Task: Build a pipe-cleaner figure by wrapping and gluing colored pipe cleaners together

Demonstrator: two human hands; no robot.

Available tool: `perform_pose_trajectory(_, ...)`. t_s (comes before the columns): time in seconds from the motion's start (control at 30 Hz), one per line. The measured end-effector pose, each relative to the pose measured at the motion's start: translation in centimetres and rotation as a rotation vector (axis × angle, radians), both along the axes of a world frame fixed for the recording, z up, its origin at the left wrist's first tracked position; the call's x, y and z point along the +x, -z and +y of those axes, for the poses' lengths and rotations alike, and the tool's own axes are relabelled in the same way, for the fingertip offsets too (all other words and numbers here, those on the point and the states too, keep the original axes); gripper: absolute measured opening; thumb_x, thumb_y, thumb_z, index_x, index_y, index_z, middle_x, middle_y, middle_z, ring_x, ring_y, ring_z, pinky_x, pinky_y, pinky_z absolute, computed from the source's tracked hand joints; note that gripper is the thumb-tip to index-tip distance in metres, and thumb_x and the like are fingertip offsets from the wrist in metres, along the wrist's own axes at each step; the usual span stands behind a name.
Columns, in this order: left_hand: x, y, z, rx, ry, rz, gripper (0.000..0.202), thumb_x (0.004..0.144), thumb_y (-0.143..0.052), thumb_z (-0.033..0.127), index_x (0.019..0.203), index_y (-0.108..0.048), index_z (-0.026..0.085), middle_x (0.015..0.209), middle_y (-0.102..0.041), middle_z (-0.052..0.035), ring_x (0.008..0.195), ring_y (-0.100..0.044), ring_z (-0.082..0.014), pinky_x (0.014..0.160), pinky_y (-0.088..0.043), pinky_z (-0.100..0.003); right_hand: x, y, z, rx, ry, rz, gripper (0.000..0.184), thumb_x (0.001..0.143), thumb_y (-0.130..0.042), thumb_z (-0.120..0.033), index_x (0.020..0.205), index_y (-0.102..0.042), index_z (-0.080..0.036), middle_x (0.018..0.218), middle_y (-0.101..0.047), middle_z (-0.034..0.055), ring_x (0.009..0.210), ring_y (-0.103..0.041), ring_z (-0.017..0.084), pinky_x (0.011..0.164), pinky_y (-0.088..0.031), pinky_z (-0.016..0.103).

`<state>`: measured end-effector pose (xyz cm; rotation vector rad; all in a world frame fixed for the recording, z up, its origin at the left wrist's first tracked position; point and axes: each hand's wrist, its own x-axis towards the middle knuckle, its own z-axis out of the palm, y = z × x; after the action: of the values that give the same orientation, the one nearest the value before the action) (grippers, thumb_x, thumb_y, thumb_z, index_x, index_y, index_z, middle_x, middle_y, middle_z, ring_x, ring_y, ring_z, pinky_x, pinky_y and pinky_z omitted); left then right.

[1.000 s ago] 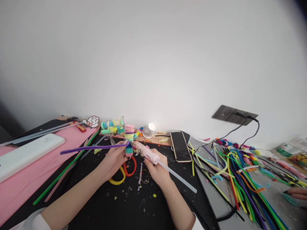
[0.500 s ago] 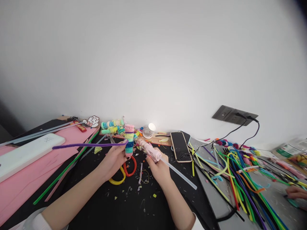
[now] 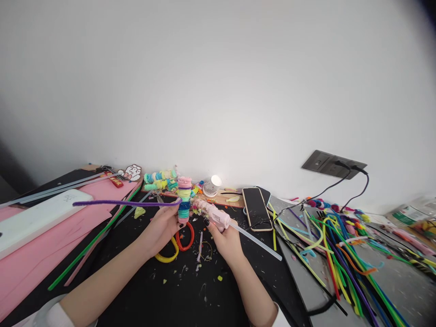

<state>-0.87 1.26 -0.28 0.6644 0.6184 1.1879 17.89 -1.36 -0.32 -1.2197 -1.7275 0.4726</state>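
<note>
My left hand [image 3: 162,227] is closed round an upright stack of coiled pipe cleaners [image 3: 184,196] in pink, yellow, green and blue. A long purple pipe cleaner [image 3: 126,204] sticks out from the stack to the left. My right hand [image 3: 225,238] grips a pink glue gun [image 3: 214,215] with a clear glue stick [image 3: 256,242] trailing from its back. The gun's nozzle points left at the lower part of the stack, very close to it.
Red and yellow scissors [image 3: 176,244] lie under my hands on the black table [image 3: 177,295]. A phone [image 3: 255,207] lies right of the gun, with a heap of coloured pipe cleaners [image 3: 344,254] on a grey board. Pink sheets [image 3: 51,254] and a white case [image 3: 37,217] lie left.
The glue gun has swung up and closer to the stack. The purple pipe cleaner's free end has risen and shifted left. Another person's hand at the far right edge has gone from view.
</note>
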Motion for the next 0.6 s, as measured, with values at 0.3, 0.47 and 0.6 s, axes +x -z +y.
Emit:
perform_pose_trajectory(0.3, -0.03, -0.07, 0.01, -0.011, -0.009, 0.012, 0.015, 0.073, -0.073, 0.029, 0.079, -0.068, 0.016, 0.067, -0.063, -0.0015, 0.064, -0.058, -0.0129, 0.057, -0.045, -0.022, 0.09, 0.07, 0.1, -0.006, 0.054, -0.054, 0.015, 0.083, -0.054, -0.028, 0.089, -0.066, -0.02, 0.084, -0.07, 0.0048, 0.077, -0.065, 0.021, 0.068, -0.049, 0.028)
perform_pose_trajectory(0.47, -0.06, -0.11, -0.06, -0.02, 0.0, 0.055, 0.016, 0.074, -0.071, 0.025, 0.087, -0.069, 0.016, 0.081, -0.068, -0.0049, 0.064, -0.058, -0.0129, 0.057, -0.045, -0.023, 0.53, -0.32, 0.28, -0.049, 0.241, -0.214, 0.014, 0.082, -0.053, -0.028, 0.09, -0.063, -0.023, 0.079, -0.068, 0.0024, 0.07, -0.063, 0.02, 0.061, -0.043, 0.026)
perform_pose_trajectory(0.6, 0.14, -0.26, -0.2, 0.019, -0.014, 0.053, 0.014, 0.073, -0.073, 0.022, 0.084, -0.066, 0.016, 0.082, -0.067, -0.0038, 0.065, -0.056, -0.0119, 0.055, -0.043, -0.022, 0.92, -0.17, 0.43, -0.095, 0.369, -0.408, 0.025, 0.077, -0.055, -0.021, 0.1, -0.061, -0.022, 0.093, -0.068, 0.0064, 0.082, -0.063, 0.024, 0.065, -0.041, 0.029)
